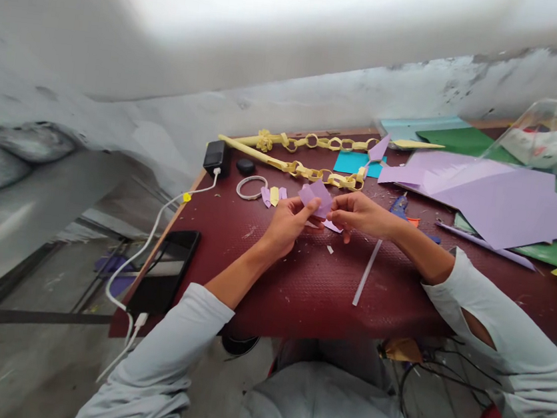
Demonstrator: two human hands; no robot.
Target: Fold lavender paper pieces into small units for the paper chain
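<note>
My left hand point(291, 222) pinches a small folded piece of purple paper point(316, 198) above the dark red table point(269, 288). My right hand point(357, 214) is at the paper's right edge, its thumb and fingertips pressed together; whether they grip the paper is hard to make out. Just under the hands lies another purple scrap point(331, 226). Left of the held paper are small purple and yellow folded pieces point(274, 196) and a white ring point(252, 188). A clear glue stick point(367, 273) lies below my right hand.
Yellow paper chains point(333, 143) and a blue sheet point(351, 163) lie at the back. Purple sheets point(501, 201) cover the right side, near a blue glue gun point(399, 205). On the left are a phone point(165, 270), a black power bank point(215, 157) and a white cable point(156, 222).
</note>
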